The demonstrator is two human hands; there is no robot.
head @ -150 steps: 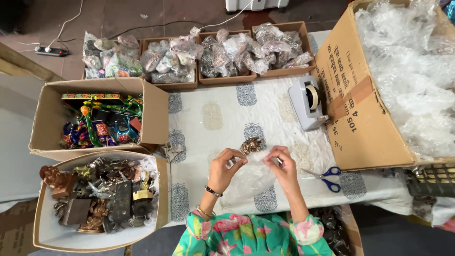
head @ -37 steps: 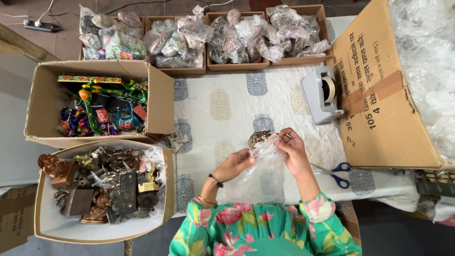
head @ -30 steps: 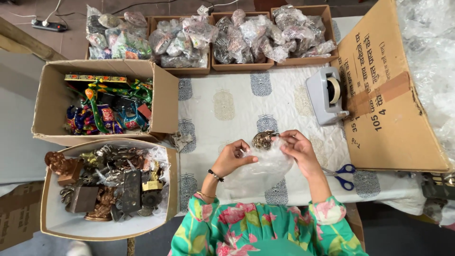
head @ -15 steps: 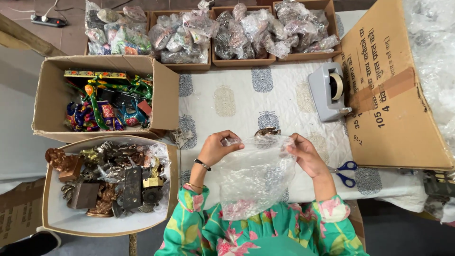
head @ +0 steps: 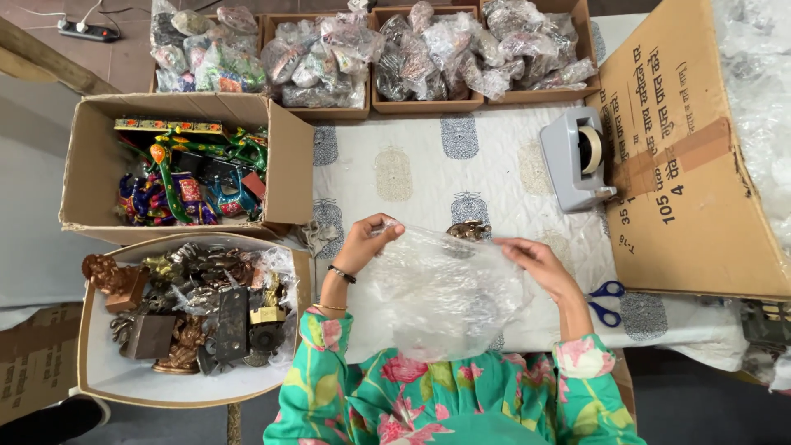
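Wider-spread clear plastic bag (head: 441, 288) (both hands' (head: 362, 245) (head: 540, 264) grip grasping its edges) beside bare cloth (head: 412, 173).

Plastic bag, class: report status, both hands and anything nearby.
Left hand and right hand pinch clear plastic bag, spread open. Small brown figurine on the cloth behind its top edge. Scissors beside right forearm.

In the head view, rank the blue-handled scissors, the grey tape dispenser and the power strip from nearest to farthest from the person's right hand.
From the right hand:
1. Blue-handled scissors, just to its right on the cloth.
2. Grey tape dispenser, beyond it, beside the big carton.
3. Power strip, far top-left on the floor.
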